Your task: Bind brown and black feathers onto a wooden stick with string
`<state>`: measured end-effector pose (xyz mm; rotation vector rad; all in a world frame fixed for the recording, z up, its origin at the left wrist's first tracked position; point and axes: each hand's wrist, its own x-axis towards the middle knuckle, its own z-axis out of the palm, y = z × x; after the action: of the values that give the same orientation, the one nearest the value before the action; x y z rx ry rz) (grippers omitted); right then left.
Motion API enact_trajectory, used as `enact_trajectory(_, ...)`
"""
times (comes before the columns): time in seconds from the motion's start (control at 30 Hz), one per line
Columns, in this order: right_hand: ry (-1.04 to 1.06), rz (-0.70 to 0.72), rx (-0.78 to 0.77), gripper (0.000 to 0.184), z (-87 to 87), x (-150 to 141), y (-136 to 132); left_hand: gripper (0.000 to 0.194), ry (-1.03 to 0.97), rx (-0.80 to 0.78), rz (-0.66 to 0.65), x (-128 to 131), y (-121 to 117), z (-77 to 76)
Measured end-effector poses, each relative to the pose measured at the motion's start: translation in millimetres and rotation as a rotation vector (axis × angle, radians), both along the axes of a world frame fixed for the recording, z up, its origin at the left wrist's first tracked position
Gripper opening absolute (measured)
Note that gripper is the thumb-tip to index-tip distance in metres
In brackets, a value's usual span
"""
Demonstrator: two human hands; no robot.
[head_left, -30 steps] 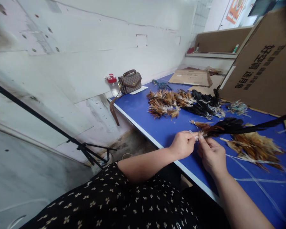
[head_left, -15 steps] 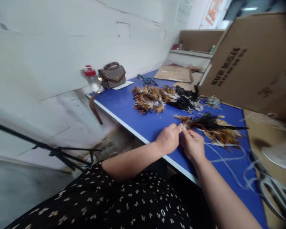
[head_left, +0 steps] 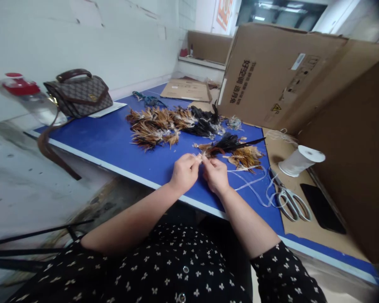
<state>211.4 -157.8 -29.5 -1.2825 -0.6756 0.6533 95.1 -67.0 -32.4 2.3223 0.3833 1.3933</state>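
My left hand [head_left: 185, 171] and my right hand [head_left: 216, 174] meet at the table's near side, their fingertips pinched together at the pale base of a feather bundle [head_left: 229, 144]. Its long dark plumes point away to the right. What lies exactly between the fingertips is too small to make out. A thin white ribbon [head_left: 248, 184] trails from beside my right hand across the blue table [head_left: 107, 145]. Loose golden-brown feathers [head_left: 246, 157] lie just right of the bundle. Farther back are piles of brown feathers [head_left: 154, 125] and black feathers [head_left: 204, 123].
Scissors [head_left: 292, 202], a white ribbon spool [head_left: 300, 160] and a black phone [head_left: 322, 208] rest on cardboard at the right. Large cardboard panels [head_left: 271, 80] stand behind them. A handbag [head_left: 80, 96] and red-capped bottle [head_left: 27, 94] are at the left.
The view has swung to the right, bringing the spool and phone into full sight. Both hands stay pinched together at the base of the feather bundle.
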Motion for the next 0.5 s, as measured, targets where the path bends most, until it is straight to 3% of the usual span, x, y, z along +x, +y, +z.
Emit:
enact_trajectory(0.27,-0.245,0.144,-0.100,0.065,-0.2,11,-12,0.032,0.148,0.248,0.011,-8,8,-2.1)
enact_trajectory(0.5,-0.784,0.308,-0.245,0.032,37.2,34,-22,0.037,0.379,0.513,-0.126,-21,37,0.4)
